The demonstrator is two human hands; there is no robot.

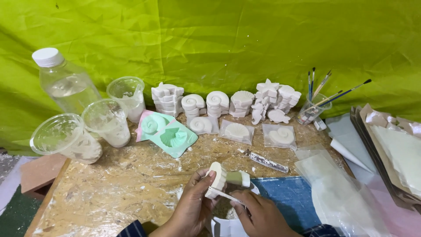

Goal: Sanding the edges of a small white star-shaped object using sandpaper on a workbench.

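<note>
Plaster shell cast (217,177) is being pinched in left hand (193,208) above table edge (109,193); right hand (258,215) is gripping thin blade (226,196), trimming. Finished casts (228,103) are stacked behind.

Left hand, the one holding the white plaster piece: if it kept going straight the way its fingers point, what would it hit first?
The left hand points up and right, toward the table's back. Past the plaster piece it holds, the white-crusted knife lying on the table seems first, though depth is unclear.
</note>
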